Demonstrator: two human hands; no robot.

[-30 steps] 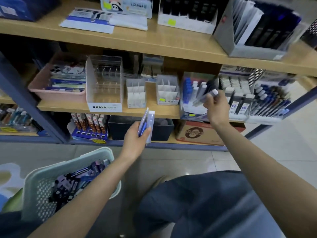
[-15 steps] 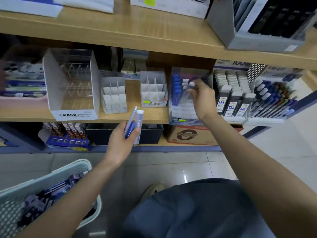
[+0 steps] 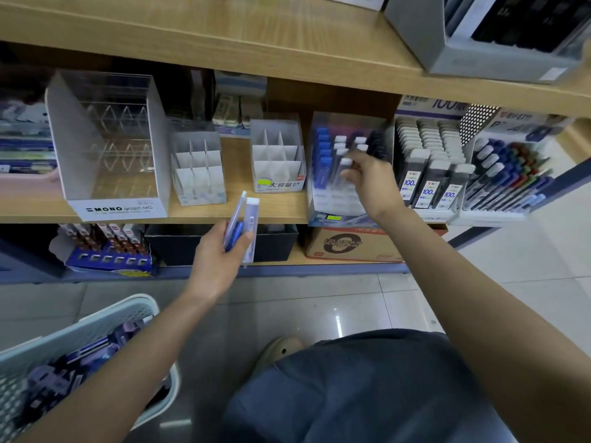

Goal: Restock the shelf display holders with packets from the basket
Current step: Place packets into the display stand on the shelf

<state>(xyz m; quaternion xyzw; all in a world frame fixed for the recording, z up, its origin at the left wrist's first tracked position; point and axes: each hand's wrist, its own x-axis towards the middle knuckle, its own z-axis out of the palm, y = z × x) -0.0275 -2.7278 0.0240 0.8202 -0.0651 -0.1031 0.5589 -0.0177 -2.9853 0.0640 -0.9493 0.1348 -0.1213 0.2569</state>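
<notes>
Packet (image 3: 344,166), right of centre: white cap up, long axis near upright, lower end hidden behind the fingers. Pinched by right hand (image 3: 372,187) at the front rows of the clear holder (image 3: 319,203), just beside white-capped packets already standing there and right of a blue-capped column. Whether already seated in a slot: cannot tell. Likely next move: a short push down along that same axis, then release. Right hand plainly the nearer. Left hand (image 3: 214,260) lower and toward mid-frame, well apart from the holder, curled round two spare packets (image 3: 251,228) held near upright, thumb across them, in front of the shelf (image 3: 275,215) edge. Empty holders (image 3: 198,174) on the shelf, upper centre, between the two hands. Basket (image 3: 96,324) with more packets in the lower left corner. Against the frame one second back: packet then slanted in the air, clear of the holder, now turned upright and brought in among the rows. Left-hand grip unchanged. Basket pushed further into the corner by a shift of view.
</notes>
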